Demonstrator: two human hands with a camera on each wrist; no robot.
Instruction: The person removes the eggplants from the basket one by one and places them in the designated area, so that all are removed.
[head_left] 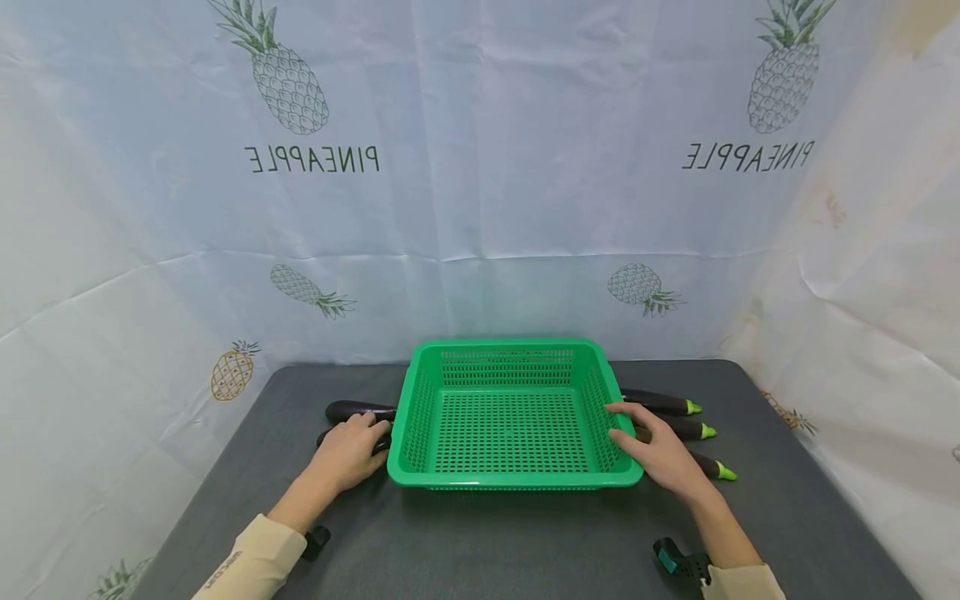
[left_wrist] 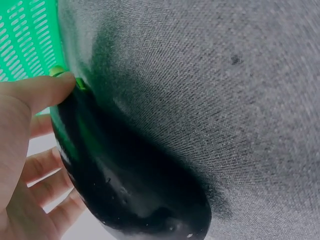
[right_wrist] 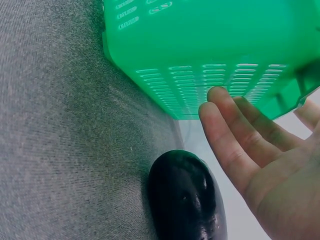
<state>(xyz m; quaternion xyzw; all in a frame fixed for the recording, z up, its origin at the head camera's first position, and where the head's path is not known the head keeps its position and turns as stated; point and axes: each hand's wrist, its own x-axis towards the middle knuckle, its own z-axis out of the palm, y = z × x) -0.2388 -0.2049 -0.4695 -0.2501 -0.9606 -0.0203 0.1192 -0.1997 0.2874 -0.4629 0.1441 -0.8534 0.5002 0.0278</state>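
Note:
A green plastic basket [head_left: 517,481] with slotted walls stands in the middle of the dark table. My left hand [head_left: 348,452] is at its left side and holds a dark, glossy eggplant [left_wrist: 135,175]. In the left wrist view the thumb lies over the eggplant's green stem end, with the fingers along its far side. Another eggplant [head_left: 360,411] lies just beyond that hand. My right hand [head_left: 663,454] is at the basket's right rim, its fingers nearly straight beside the slotted outer wall [right_wrist: 200,82]. Below those fingers lies an eggplant [right_wrist: 187,195].
To the right of the basket lie three eggplants with green stem ends: a far one [head_left: 667,403], a middle one [head_left: 686,428] and a near one [head_left: 708,465]. The grey table [head_left: 495,550] backs onto a hanging pineapple-print cloth [head_left: 517,192].

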